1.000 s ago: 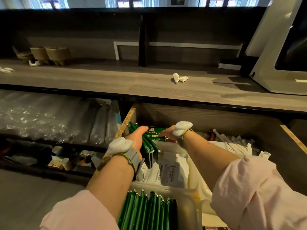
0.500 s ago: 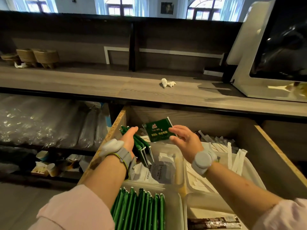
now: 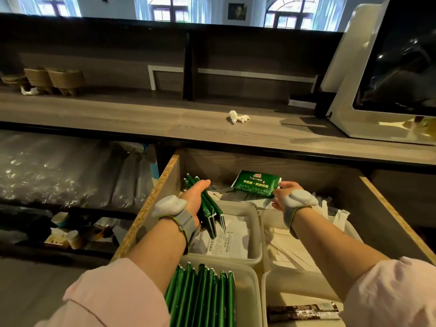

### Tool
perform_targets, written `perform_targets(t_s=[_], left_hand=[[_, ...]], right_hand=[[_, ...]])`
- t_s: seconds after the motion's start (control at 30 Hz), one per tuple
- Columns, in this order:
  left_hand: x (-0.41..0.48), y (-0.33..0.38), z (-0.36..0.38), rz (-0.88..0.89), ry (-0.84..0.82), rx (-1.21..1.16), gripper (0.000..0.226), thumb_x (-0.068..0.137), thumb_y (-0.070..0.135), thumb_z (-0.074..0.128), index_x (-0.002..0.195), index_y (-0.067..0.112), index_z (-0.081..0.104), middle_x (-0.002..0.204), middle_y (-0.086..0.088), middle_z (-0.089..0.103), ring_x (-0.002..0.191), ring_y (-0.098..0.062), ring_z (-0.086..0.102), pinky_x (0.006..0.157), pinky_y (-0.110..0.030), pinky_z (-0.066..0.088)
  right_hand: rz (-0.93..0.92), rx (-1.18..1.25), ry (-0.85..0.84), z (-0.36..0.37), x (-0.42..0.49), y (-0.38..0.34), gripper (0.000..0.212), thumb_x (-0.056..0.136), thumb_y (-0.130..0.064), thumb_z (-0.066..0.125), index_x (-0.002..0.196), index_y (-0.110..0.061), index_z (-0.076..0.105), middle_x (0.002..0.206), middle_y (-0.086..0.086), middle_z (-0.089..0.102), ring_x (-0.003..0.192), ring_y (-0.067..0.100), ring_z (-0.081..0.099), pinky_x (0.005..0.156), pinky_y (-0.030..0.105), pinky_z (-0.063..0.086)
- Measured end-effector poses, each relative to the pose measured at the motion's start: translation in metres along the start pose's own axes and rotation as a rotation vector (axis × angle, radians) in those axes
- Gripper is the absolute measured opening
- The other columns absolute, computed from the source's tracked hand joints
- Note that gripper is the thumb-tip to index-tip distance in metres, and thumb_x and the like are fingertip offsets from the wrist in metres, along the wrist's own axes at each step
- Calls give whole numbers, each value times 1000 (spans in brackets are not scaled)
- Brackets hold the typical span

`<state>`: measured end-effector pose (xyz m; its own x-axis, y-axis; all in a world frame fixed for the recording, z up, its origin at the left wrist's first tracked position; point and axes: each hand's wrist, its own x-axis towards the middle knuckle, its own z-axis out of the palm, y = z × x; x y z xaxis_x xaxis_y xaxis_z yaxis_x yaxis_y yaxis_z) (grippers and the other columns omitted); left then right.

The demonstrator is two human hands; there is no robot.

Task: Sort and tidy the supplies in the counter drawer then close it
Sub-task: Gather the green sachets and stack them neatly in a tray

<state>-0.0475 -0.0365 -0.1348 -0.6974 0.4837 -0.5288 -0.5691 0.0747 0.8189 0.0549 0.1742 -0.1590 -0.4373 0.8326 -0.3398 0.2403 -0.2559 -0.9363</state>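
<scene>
The wooden counter drawer (image 3: pixel 162 185) stands pulled out below the counter. My left hand (image 3: pixel 195 199) grips a small stack of green sachets (image 3: pixel 208 208) on edge, above a white bin (image 3: pixel 256 223) of white paper packets. My right hand (image 3: pixel 286 195) pinches one green packet (image 3: pixel 256 184) by its right end and holds it flat over the drawer's back. A near white bin (image 3: pixel 249 293) holds a row of upright green sachets (image 3: pixel 203 296). The right bin (image 3: pixel 351 230) holds white paper-wrapped sticks. A brown stick packet (image 3: pixel 304 311) lies at the bottom right.
The wooden counter (image 3: pixel 141 119) runs above the drawer, with a crumpled white tissue (image 3: pixel 238 118) on it and a white screen terminal (image 3: pixel 382 74) at the right. Brown paper cup carriers (image 3: pixel 55 80) sit far left. Clear-wrapped stacks (image 3: pixel 70 171) fill the open shelf left of the drawer.
My right hand has turned over and drawn the single green packet up and to the right, away from the left hand's stack. The view has shifted lower and closer.
</scene>
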Motion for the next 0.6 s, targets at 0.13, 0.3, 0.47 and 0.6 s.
perform_targets(t_s=[0.13,0.3,0.47,0.6], left_hand=[[4,0,2,2,-28,17,51,79,47,64,112,9,59,93,-17,60,85,-34,61,91,-47,50],[4,-5,6,-5,-18,16,46,78,45,67,101,7,56,74,-12,55,66,-29,57,76,-40,51],[0,-3,6,-3,-41,35,48,76,46,67,101,7,56,76,-12,55,73,-31,58,88,-48,50],[2,-5,6,19,-6,17,47,78,43,67,104,4,57,79,-13,55,72,-30,57,78,-42,50]], right_hand=[[-92,-321,-46,-4,7,-6,53,85,10,56,136,-3,45,135,22,52,113,37,59,81,29,59],[-193,-498,51,-1,7,1,29,82,3,57,60,-14,62,81,15,66,70,25,58,74,43,60],[-254,-1018,48,-5,-8,-8,21,89,-16,52,95,-9,71,118,16,62,106,35,60,85,37,51],[-375,-1148,-3,3,-11,-8,30,91,-24,52,119,-28,62,136,9,44,123,32,47,103,41,45]])
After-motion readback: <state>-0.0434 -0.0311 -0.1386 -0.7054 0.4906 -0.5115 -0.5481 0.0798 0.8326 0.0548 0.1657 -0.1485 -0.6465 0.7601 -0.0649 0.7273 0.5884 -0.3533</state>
